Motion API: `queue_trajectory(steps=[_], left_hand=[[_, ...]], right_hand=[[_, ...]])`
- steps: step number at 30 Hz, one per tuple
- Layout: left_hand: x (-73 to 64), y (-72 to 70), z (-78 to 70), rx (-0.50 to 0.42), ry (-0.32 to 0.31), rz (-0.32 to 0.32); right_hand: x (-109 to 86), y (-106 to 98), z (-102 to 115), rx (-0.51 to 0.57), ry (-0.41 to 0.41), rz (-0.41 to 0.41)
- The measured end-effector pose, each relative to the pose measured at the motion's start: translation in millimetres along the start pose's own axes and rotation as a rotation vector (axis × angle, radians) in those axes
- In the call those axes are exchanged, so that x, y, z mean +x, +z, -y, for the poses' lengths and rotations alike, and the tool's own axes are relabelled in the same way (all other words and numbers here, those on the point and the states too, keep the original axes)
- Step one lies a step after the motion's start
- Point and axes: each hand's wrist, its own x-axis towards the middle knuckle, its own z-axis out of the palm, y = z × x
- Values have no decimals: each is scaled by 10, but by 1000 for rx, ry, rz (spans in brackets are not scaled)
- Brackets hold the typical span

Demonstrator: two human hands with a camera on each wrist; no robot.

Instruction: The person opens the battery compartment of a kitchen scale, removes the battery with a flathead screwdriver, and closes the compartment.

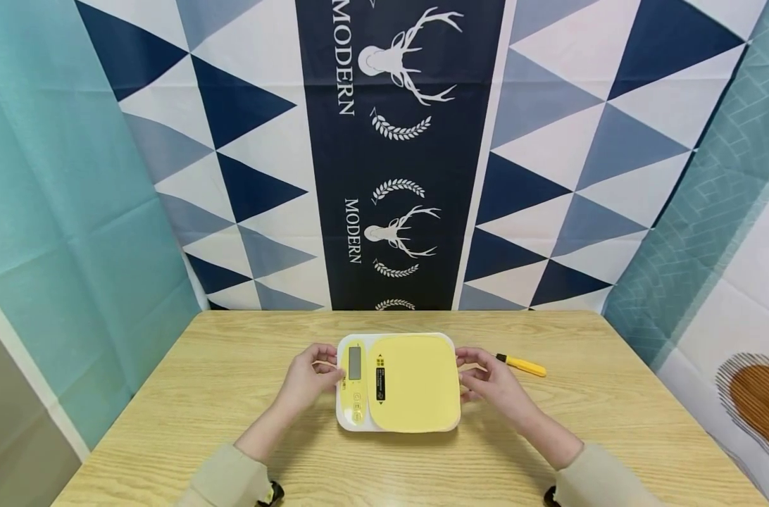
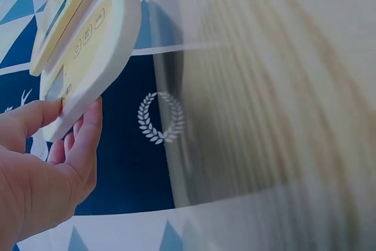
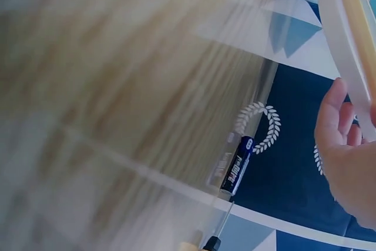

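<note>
A yellow-and-white kitchen scale (image 1: 419, 384) is held face up between both hands, raised off the table. Its small grey display (image 1: 355, 362) and buttons are on the left side. My left hand (image 1: 305, 379) pinches the left edge, thumb on top near the display and fingers underneath, as the left wrist view also shows. On the opposite edge, my right hand (image 1: 495, 389) grips the white rim with its thumb over the top. In the right wrist view, a dark blue and black battery (image 3: 238, 166) lies on the table below; the head view does not show it.
A screwdriver with a yellow handle (image 1: 527, 366) lies on the wooden table (image 1: 232, 373), just right of my right hand. Behind the table hangs a patterned cloth (image 1: 397, 155) with triangles and deer heads. Teal cloth (image 1: 74, 197) covers the left side.
</note>
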Motion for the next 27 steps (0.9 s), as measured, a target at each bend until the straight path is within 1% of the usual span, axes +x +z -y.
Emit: queue_trajectory(steps=[5, 12, 16, 21, 24, 27], left_hand=[[-20, 30, 43, -54, -51, 29], [-37, 47, 115, -32, -122, 82], [-112, 89, 124, -27, -149, 95], [-208, 133, 120, 2, -197, 88], [-264, 166, 105, 23, -237, 78], [-309, 199, 91, 47, -257, 74]], right_hand=[[-9, 30, -9, -4, 90, -22], [-32, 80, -13, 20, 215, -28], [-86, 74, -45, 29, 275, -11], [-131, 86, -84, 2, 327, -21], [-153, 98, -87, -7, 340, -31], [-187, 100, -83, -7, 344, -25]])
